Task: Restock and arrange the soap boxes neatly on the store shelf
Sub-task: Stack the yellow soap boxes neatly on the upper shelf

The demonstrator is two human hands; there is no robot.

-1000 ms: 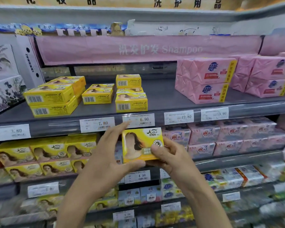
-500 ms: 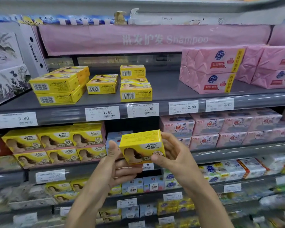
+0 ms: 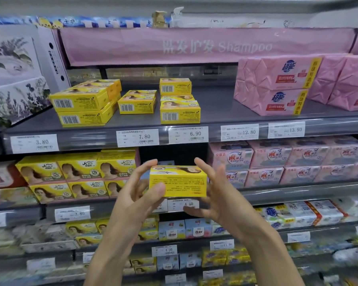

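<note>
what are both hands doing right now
Left hand: holding the yellow cardboard soap box.
Right hand: holding the same box, at its right end.

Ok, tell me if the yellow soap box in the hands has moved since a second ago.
Yes. The yellow soap box has dropped lower below the 6.90 price tag and tipped so its portrait face points up.
</note>
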